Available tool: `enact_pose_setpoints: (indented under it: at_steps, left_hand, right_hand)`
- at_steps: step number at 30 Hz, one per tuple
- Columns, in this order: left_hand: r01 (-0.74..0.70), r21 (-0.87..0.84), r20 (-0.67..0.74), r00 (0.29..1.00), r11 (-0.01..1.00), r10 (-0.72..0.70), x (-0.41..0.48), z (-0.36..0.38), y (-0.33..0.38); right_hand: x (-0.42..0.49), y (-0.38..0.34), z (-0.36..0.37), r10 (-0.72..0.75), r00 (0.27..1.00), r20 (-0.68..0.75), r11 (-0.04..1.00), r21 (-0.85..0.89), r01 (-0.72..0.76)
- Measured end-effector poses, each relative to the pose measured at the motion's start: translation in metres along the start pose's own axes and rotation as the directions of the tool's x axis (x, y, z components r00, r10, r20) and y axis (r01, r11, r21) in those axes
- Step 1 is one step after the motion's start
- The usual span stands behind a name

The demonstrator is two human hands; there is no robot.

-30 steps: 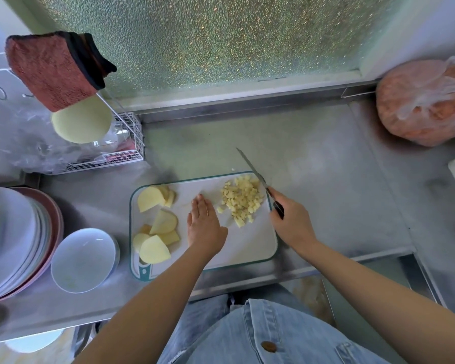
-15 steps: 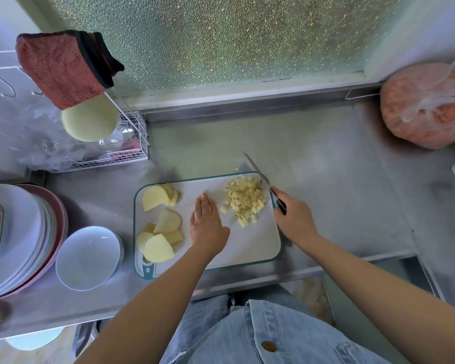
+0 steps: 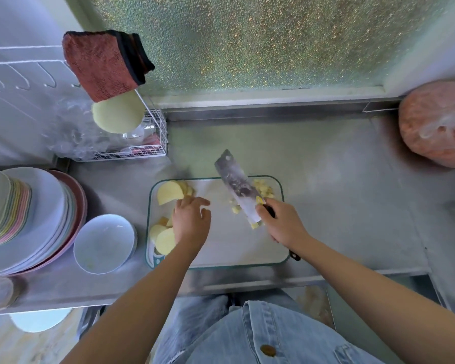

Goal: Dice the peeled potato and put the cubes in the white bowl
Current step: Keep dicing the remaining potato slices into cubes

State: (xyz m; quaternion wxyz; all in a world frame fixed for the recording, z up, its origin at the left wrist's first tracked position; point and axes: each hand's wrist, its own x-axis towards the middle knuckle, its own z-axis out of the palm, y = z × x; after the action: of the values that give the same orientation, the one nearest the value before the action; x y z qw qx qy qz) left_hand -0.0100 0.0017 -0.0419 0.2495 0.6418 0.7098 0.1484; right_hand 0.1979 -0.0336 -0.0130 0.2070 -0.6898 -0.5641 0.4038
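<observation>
Steel cleaver gripped by right hand | left hand splayed beside potato slice

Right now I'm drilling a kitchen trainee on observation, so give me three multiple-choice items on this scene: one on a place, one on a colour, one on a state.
1. Where is the bowl relative to the board?
A on it; B left of it; C right of it.
2. What colour is the cloth?
A blue; B white; C red-brown.
3. What is the right hand doing?
A gripping the knife; B lying flat; C holding the bowl.

Key:
1 B, it sits off the board's left edge.
2 C, red-brown with a dark border.
3 A, its fingers curl round the knife's handle.
</observation>
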Motion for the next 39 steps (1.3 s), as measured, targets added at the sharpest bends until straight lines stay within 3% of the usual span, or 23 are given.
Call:
enact_pose_setpoints:
  at_steps: [3,6,14,21,27,34,39]
  left_hand:
    - [0.109,-0.002,-0.119,0.987,0.994,-0.109,-0.004,-0.020,-0.025]
    - [0.182,0.017,-0.156,0.972,0.983,-0.177,-0.011,-0.034,-0.050]
    - [0.162,-0.102,-0.137,0.975,0.981,-0.176,0.007,-0.049,-0.063]
    - [0.239,0.089,0.141,0.958,0.967,-0.250,0.059,-0.042,-0.061]
    - [0.207,0.147,0.191,0.954,0.967,-0.233,0.078,-0.039,-0.066]
    - [0.203,-0.010,0.113,0.973,0.979,-0.201,0.081,-0.049,-0.074]
    - [0.237,-0.250,0.017,0.971,0.939,-0.240,0.073,-0.058,-0.068]
  right_hand:
    - [0.003,-0.013,0.029,-0.045,0.994,0.102,0.986,-0.153,0.060]
    - [0.007,-0.015,0.050,-0.029,0.995,0.100,0.976,-0.212,0.050]
    - [0.012,-0.019,0.056,0.080,0.994,0.080,0.940,-0.337,-0.048]
    - [0.013,-0.025,0.061,0.181,0.980,0.086,0.948,-0.282,-0.150]
    - [0.014,-0.026,0.067,0.180,0.981,0.068,0.933,-0.328,-0.149]
    - [0.013,-0.022,0.067,0.198,0.979,0.049,0.942,-0.284,-0.177]
    - [0.014,-0.022,0.064,0.208,0.976,0.061,0.948,-0.256,-0.186]
